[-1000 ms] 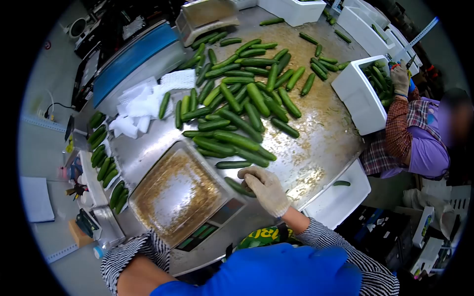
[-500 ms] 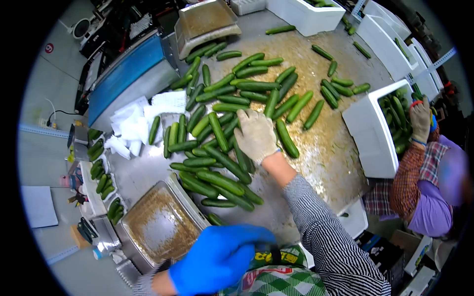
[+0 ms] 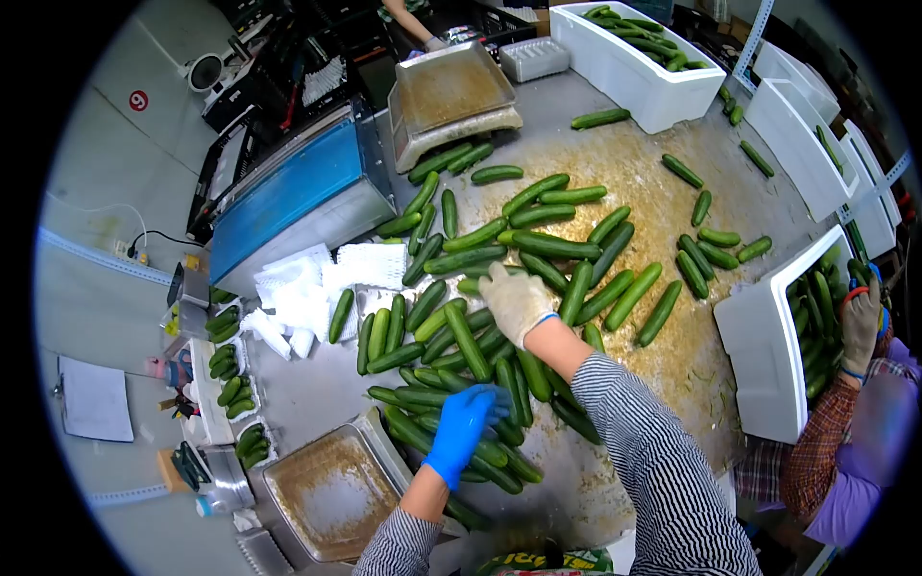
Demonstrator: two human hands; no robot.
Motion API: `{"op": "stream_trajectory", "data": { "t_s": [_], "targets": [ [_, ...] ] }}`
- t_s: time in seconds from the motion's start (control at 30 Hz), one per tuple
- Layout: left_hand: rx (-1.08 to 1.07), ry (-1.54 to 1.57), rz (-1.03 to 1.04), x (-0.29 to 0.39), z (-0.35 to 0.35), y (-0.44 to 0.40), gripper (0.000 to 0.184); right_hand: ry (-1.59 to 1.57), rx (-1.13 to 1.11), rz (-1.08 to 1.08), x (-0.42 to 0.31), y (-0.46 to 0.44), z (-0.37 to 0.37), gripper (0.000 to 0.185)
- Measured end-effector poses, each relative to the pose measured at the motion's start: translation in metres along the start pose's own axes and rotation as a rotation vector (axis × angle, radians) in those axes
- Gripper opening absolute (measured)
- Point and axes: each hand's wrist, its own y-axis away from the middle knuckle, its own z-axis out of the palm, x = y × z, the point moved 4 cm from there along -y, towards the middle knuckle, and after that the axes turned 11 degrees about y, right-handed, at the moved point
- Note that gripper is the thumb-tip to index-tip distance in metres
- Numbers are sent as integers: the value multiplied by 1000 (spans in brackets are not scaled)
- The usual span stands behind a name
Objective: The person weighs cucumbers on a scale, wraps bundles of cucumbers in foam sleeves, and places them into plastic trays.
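Observation:
A heap of green cucumbers [image 3: 466, 341] lies on the metal table in front of me. My right hand [image 3: 519, 302], in a cream glove, is over the upper part of the heap. Its fingers are closed over a light green cucumber [image 3: 468, 286] that lies among the others. My left hand [image 3: 466, 422], in a blue glove, is lower on the heap, its fingers stretched to the right over cucumbers. The fingertips are blurred, and I see nothing held in them. Several longer cucumbers [image 3: 408, 429] lie beside and under the left hand.
Weighing scales stand at front left [image 3: 331, 494] and back [image 3: 451, 91]. White foam nets [image 3: 370, 266] lie left of the heap, beside a blue-topped machine [image 3: 288, 182]. White boxes [image 3: 629, 86] hold cucumbers. At right, a co-worker's gloved hand [image 3: 861, 322] is at another box [image 3: 759, 355].
My left hand has moved forward from near my apron onto the heap. My right hand has shifted up and left across the cucumbers. The camera view has also shifted.

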Motion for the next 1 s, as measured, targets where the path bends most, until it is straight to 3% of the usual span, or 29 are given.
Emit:
{"op": "stream_trajectory", "data": {
  "t_s": [0.17,0.23,0.3,0.37,0.4,0.43,0.47,0.5,0.6,0.7,0.83,0.87,0.9,1.0],
  "targets": [
    [23,144,18,9,-11,-25,41,-271,33,-49,8,-11,0,34],
    [80,290,23,15,-16,-32,49,-536,51,24,8,2,-22,47],
    [99,547,57,22,-18,-37,65,-657,-32,-115,-10,23,-50,47],
    [56,904,90,27,-20,-44,64,-832,-187,-436,-34,42,-70,46],
    [136,902,155,31,-22,-41,49,-851,-256,-380,-35,33,-71,42],
    [50,926,217,-2,-53,-61,28,-695,-131,-309,-33,11,-53,36],
    [176,909,169,-4,-56,-50,23,-474,20,-208,-25,-11,-47,34],
    [302,887,123,-2,-57,-34,19,-253,170,-104,-18,-30,-42,32],
    [407,815,111,0,-56,2,15,-44,207,-53,-16,-73,2,27],
    [372,703,221,6,-67,29,15,-36,-9,-110,-28,-95,20,33],
    [466,555,389,23,-75,47,35,-277,217,-182,-40,-49,-44,37],
    [420,517,400,27,-77,47,51,-525,186,-175,-47,-29,-62,38],
    [348,553,424,29,-75,44,52,-775,154,-163,-58,-10,-73,40],
    [206,693,419,24,-72,32,55,-909,356,-379,-100,41,-73,38]
  ]
}}
